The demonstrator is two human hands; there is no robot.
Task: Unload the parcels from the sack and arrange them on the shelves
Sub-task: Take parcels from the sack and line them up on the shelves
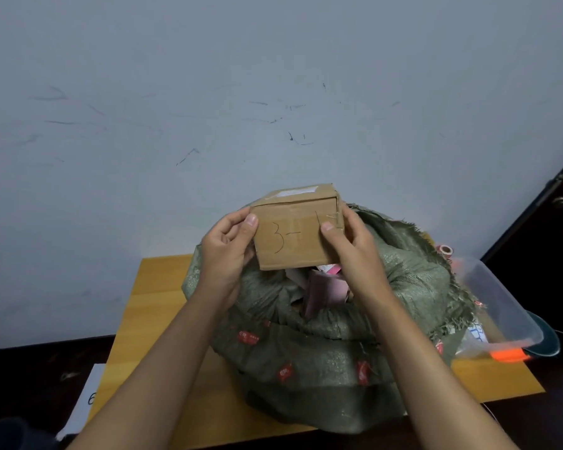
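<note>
- My left hand (226,245) and right hand (350,241) grip the small brown cardboard box (294,233), thumbs on its marked front.
- It's above the open green woven sack (322,345).

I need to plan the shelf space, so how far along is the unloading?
Nothing shows as shelved: no shelf is in view. In hand: the left hand and right hand grip a cardboard box marked "3-", held above the open green woven sack on the wooden table. Left: pink parcels are visible in the sack's mouth, and its bulk suggests more below.
</note>
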